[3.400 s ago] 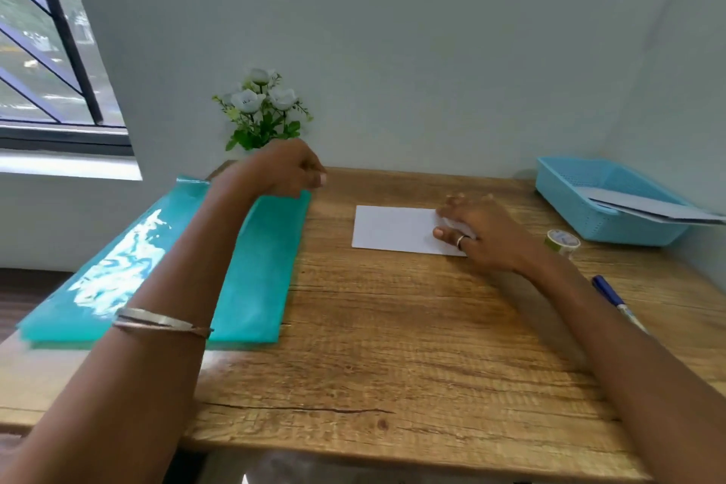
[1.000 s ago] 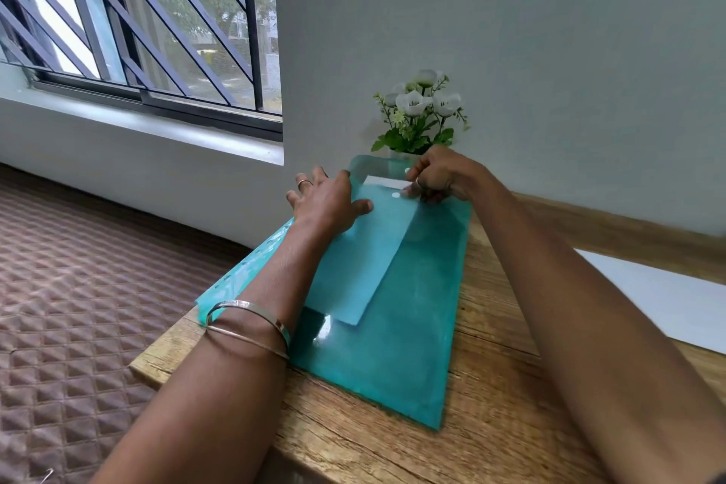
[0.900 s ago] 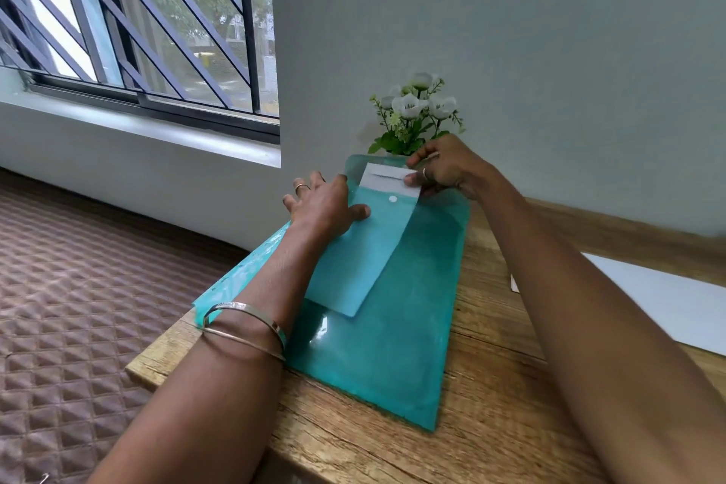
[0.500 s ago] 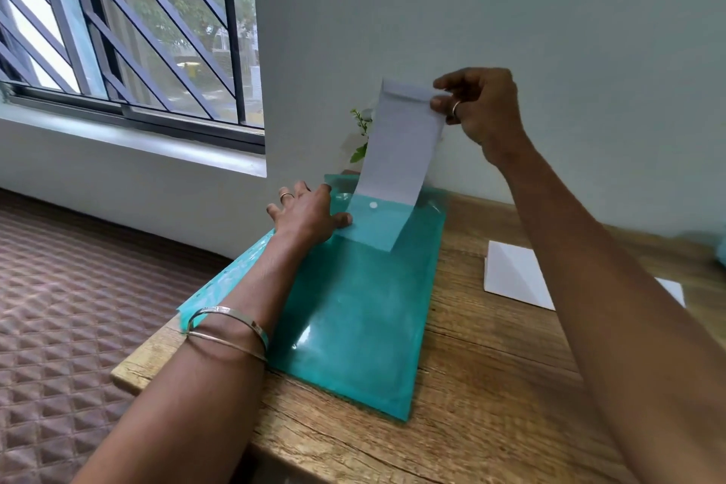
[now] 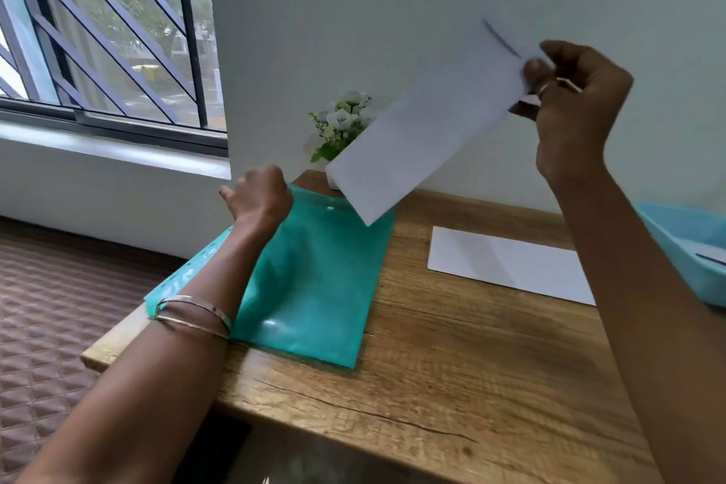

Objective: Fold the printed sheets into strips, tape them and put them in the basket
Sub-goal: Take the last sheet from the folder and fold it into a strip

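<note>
My right hand [image 5: 571, 98] pinches one end of a white sheet [image 5: 424, 122] and holds it up in the air — tilted, its low corner over the far end of the teal folder [image 5: 314, 287]. My left hand [image 5: 257, 194] rests on the folder's far left edge, fingers curled — on what, I cannot tell. Another sheet [image 5: 506, 263] lies flat on the table [image 5: 451, 373], beside the blue basket [image 5: 683, 248].

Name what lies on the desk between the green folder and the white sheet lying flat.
Only bare wooden desk separates green folder and flat sheet, head view.
</note>
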The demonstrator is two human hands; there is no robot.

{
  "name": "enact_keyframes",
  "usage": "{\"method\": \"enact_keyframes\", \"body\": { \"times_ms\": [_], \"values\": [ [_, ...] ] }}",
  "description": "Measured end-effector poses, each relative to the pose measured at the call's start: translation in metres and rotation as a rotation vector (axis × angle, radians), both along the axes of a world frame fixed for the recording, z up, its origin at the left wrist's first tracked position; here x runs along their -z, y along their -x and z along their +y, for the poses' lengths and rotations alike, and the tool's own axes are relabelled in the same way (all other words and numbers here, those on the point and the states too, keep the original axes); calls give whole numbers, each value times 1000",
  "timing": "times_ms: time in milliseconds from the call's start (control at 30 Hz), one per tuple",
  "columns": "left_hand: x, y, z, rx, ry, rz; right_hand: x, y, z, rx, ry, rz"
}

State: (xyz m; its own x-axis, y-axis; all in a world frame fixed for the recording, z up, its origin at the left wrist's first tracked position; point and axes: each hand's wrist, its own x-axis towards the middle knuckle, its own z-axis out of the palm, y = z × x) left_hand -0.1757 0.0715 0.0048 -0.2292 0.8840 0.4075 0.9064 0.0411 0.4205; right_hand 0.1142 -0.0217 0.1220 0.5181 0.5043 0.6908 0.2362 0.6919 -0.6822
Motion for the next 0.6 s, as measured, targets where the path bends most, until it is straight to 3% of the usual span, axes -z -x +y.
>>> {"method": "enact_keyframes", "body": {
  "times_ms": [167, 333, 433, 533, 600],
  "values": [
    [-36, -31, -21, 106, -334, -210, 42, -26, -33, 60, 101, 106],
    [-69, -106, -59, 592, -464, -319, 71, -46, -47, 134, 186, 194],
    [-67, -158, -80, 881, -334, -131, 80, -52, -53, 120, 216, 245],
    [-56, -198, -86, 807, -140, 208, 88, -55, -57, 111, 223, 277],
    [-48, -213, -85, 794, -69, 286, 92, -55, -57, 103, 225, 293]
  ]
}}
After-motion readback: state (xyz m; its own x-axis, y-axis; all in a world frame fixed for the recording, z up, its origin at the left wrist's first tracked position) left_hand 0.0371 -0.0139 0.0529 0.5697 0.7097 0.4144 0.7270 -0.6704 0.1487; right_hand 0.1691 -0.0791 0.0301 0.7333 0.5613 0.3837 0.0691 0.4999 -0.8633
